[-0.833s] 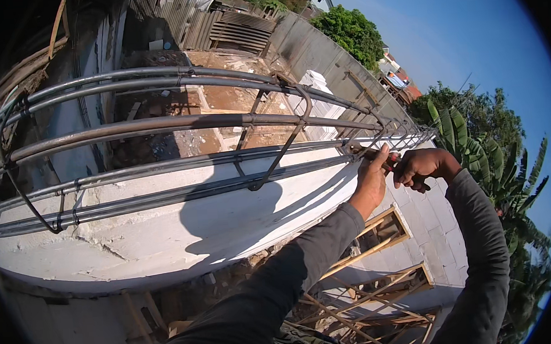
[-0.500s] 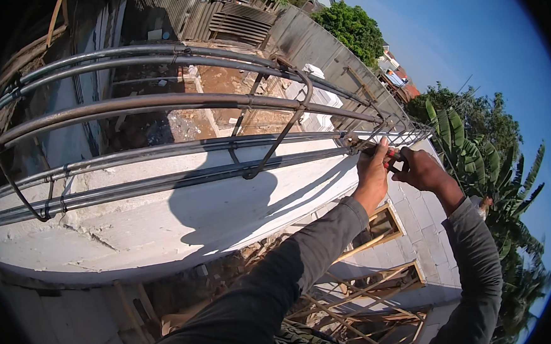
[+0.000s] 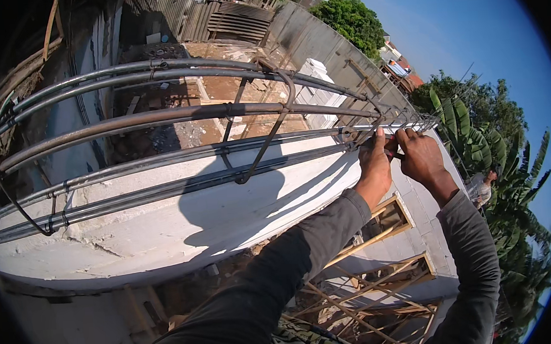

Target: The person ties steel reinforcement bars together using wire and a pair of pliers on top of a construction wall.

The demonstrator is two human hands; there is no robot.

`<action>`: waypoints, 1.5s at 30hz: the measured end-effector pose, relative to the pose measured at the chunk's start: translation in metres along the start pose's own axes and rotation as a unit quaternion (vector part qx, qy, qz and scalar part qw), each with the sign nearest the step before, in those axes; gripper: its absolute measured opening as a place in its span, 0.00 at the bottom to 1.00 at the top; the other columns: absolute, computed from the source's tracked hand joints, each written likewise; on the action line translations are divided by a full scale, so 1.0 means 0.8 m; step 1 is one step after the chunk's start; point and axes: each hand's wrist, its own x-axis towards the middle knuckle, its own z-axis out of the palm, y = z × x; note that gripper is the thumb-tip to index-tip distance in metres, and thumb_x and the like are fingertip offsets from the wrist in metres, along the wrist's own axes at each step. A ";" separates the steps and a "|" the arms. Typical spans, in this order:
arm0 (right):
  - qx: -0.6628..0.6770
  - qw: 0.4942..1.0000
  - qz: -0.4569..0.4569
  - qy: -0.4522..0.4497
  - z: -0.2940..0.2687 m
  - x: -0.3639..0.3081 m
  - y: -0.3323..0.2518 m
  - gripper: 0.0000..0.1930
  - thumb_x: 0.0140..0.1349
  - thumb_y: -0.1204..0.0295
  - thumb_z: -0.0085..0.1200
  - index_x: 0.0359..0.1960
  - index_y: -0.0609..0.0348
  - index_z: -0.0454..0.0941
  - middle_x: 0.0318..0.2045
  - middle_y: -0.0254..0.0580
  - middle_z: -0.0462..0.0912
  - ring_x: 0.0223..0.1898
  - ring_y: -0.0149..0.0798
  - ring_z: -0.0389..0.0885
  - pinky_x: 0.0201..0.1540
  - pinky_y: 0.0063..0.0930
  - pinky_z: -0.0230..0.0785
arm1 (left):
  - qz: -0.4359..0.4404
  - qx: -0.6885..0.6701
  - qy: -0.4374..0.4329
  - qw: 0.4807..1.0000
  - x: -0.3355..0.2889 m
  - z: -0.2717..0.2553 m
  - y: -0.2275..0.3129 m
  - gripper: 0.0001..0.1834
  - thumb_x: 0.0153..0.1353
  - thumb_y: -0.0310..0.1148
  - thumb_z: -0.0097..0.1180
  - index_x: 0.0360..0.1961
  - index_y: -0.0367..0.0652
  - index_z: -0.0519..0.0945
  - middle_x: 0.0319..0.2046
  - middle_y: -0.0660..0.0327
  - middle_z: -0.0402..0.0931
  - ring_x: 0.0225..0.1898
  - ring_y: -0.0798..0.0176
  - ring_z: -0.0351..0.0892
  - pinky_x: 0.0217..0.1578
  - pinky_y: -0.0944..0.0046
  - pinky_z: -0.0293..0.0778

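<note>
Left of the fingers point(image 3: 406, 137): metal bars point(image 3: 152, 118), smooth, partly glossy; white wall point(image 3: 133, 220), matt, chipped. Below them: wooden frames point(image 3: 405, 212); sleeves point(image 3: 281, 266), matt cloth.

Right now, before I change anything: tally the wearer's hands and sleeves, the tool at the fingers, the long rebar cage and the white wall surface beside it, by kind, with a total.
Hands: 2, left hand and right hand
Dark grey sleeves: 2, left sleeve and right sleeve
Hand tool, mostly hidden: 1
Rebar cage: 1
White wall: 1
Total: 7
</note>
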 end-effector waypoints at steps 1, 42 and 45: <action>0.025 0.999 0.009 -0.035 -0.013 0.003 -0.002 0.16 0.46 0.79 0.54 0.39 0.57 0.71 0.35 0.49 0.79 0.39 0.53 0.82 0.40 0.45 0.73 | -0.004 0.031 0.007 0.999 -0.001 -0.001 0.003 0.16 0.65 0.44 0.59 0.39 0.41 0.76 0.33 0.62 0.78 0.34 0.66 0.77 0.38 0.64 0.72; 0.685 0.684 0.213 -0.130 0.067 -0.153 -0.065 0.16 0.65 0.64 0.53 0.37 0.70 0.76 0.21 0.38 0.77 0.20 0.34 0.77 0.26 0.29 0.70 | 0.262 0.942 -0.138 0.159 -0.098 0.001 0.242 0.25 0.60 0.45 0.60 0.49 0.35 0.75 0.46 0.46 0.77 0.51 0.44 0.76 0.53 0.47 0.68; 0.791 0.564 0.214 -0.105 0.039 -0.157 -0.118 0.10 0.68 0.69 0.50 0.40 0.66 0.73 0.23 0.39 0.77 0.19 0.32 0.76 0.21 0.28 0.70 | 0.273 0.941 -0.141 0.139 -0.089 -0.012 0.244 0.26 0.59 0.46 0.60 0.50 0.36 0.75 0.45 0.46 0.77 0.49 0.44 0.78 0.50 0.49 0.71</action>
